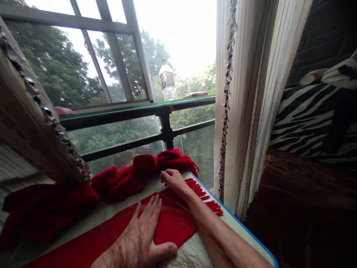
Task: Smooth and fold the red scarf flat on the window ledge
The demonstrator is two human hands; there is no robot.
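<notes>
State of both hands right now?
Left hand: open, palm down on the flat red fringed cloth scarf, not gripping.
Right hand: partly curled at the scarf's far edge; cannot tell whether it holds anything.

Left hand (142, 225) spread palm-down on fringed red scarf (175, 221), laid flat on pale blue-edged table (232, 220). Right hand (174, 181) at scarf's far edge, fingers curled; can't tell if gripping. Bunched red fabric (117, 182) along table's window side. Plastic bottle (167, 82) upright on window ledge. Striped curtain (245, 74) right of window, zebra-print cloth (301, 115) beyond.
</notes>
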